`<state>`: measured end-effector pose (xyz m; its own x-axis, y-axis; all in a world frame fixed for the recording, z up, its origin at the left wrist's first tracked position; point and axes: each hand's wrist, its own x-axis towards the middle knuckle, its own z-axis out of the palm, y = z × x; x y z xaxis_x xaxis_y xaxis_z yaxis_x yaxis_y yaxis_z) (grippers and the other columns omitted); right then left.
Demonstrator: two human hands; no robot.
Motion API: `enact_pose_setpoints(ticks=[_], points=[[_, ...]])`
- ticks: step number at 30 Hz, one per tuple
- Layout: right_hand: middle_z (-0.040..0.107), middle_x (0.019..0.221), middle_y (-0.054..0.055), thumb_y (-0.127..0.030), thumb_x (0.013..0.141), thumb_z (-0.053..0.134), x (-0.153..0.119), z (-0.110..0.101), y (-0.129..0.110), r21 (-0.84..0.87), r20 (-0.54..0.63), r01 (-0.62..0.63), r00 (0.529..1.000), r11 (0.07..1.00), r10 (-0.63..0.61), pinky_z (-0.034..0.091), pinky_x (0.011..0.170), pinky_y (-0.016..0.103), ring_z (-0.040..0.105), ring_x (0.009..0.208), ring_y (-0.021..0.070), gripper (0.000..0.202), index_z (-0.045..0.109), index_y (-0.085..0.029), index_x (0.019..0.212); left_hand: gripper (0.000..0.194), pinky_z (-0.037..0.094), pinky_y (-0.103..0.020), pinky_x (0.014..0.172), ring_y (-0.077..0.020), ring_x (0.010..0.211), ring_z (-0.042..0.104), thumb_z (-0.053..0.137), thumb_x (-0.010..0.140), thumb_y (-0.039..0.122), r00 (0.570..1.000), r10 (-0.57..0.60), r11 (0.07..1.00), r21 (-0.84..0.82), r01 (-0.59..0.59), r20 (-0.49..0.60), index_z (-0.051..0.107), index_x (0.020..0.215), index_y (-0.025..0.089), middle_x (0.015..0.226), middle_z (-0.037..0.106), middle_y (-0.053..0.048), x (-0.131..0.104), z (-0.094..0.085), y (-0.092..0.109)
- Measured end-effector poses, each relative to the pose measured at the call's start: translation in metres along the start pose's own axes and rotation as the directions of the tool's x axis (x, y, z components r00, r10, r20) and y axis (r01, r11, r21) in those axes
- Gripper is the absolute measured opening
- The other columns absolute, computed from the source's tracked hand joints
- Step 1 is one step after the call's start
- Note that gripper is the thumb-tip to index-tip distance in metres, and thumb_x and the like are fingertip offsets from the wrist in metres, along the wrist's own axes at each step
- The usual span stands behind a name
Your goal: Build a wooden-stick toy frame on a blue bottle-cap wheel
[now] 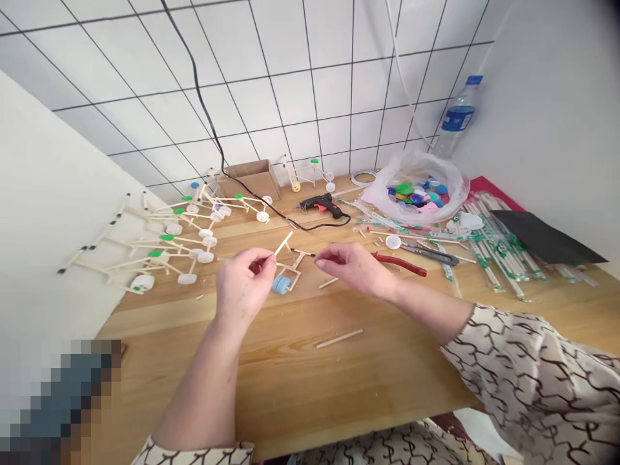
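Pinched between the thumb and fingers of my left hand point(247, 278) is a short pale wooden stick point(283, 243), tilted up to the right. My right hand point(356, 266) hovers to the right, its fingers bent close together; whether anything is between them is too small to tell. Between the hands lies a small stick frame point(301, 259) with light blue wheels point(281, 285). Red-handled pliers point(402, 264) are partly hidden behind my right hand. A loose stick point(339, 338) rests on the wooden table point(310, 387) nearer to me.
Several stick models with white wheels point(186, 278) stand at the left. A glue gun point(322, 205) with a black cable lies near a cardboard box point(252, 179). Rightward are a bag of bottle caps point(419, 190), a cutter point(431, 253), packaged sticks point(504, 242) and a bottle point(458, 119).
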<state>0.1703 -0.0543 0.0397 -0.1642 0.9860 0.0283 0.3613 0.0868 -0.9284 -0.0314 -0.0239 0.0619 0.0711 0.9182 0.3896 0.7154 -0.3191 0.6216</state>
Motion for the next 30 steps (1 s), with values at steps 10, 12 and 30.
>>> enact_pose_setpoints(ticks=[10,12,30], points=[[0.059,0.06,-0.003,-0.016,0.07,0.067,0.069,0.033,-0.016,0.523,-0.053,-0.113,0.985,0.845,0.164,0.038,0.053,0.02,0.049,0.054,0.0063,0.011,0.068,-0.012,0.08,0.019,0.04,-0.022,0.053,-0.0121,0.053,0.055,0.051,0.073,0.029,0.999,0.031,0.997,0.064,-0.032,0.009,0.066,0.066,0.018,0.061,0.066,0.001,-0.002,-0.001,0.002],[0.056,0.055,-0.004,-0.016,0.068,0.068,0.071,0.034,-0.017,0.581,0.0,-0.126,0.988,0.804,0.155,0.035,0.049,0.019,0.046,0.051,0.0061,0.008,0.066,-0.012,0.075,0.019,0.04,-0.022,0.054,-0.012,0.054,0.056,0.051,0.073,0.028,0.999,0.041,0.996,0.073,-0.042,0.014,0.066,0.066,0.018,0.062,0.066,0.001,-0.002,-0.001,0.001],[0.052,0.048,-0.005,-0.039,0.054,0.08,0.078,0.035,-0.006,0.629,0.113,-0.085,0.993,0.773,0.018,0.032,0.047,0.022,0.039,0.046,0.0053,0.032,0.062,-0.012,0.058,0.018,0.044,-0.022,0.057,-0.0129,0.058,0.06,0.053,0.075,0.026,0.999,0.035,0.995,0.088,-0.038,0.033,0.069,0.072,0.018,0.068,0.068,0.0,-0.004,0.0,-0.004]])
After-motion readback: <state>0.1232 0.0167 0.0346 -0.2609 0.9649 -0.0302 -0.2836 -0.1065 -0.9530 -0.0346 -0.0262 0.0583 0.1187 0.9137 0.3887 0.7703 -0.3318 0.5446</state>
